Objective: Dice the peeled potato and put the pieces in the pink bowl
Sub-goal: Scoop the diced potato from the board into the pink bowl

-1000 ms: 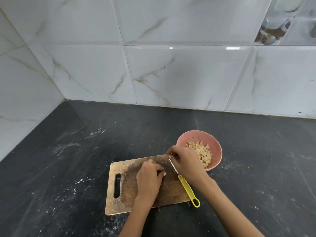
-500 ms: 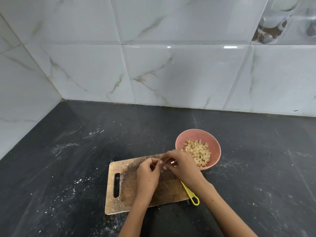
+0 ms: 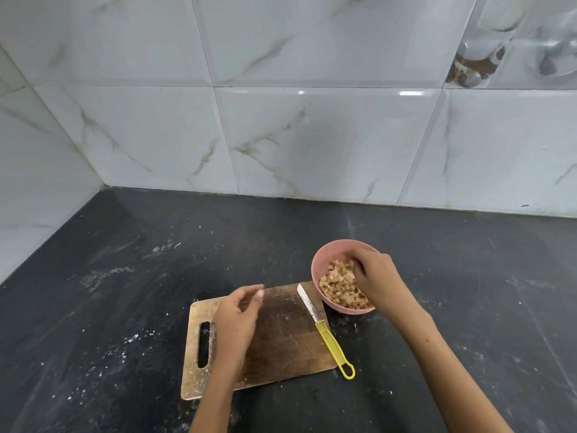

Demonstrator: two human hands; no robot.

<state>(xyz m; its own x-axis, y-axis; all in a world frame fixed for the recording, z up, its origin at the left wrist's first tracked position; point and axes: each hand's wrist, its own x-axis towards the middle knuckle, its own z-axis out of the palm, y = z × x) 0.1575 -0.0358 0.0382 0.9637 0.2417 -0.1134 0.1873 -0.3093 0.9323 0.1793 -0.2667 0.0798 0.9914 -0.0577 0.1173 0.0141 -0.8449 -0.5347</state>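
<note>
On the left, the wooden cutting board (image 3: 281,335) lay on the dark tabletop (image 3: 109,307), bare of potato as far as could be seen. The left hand (image 3: 240,317) hovered over it, fingers (image 3: 257,296) loosely curled and holding nothing. The yellow-handled knife (image 3: 324,329) lay loose along the board's right edge, blade toward the pink bowl (image 3: 318,264). The right hand (image 3: 374,276) reached into that bowl over the diced potato pieces (image 3: 337,285); its fingertips pointed down among them, and whether they pinched any piece I could not tell.

This looked like the last transfer, the dicing apparently finished. The next move would call only for letting go and checking the board for strays.

Half a second earlier both hands met at the board's far edge, gathering bits, with the knife mostly hidden beneath the right hand; since then the right had crossed to the bowl and the left had drawn back.
</note>
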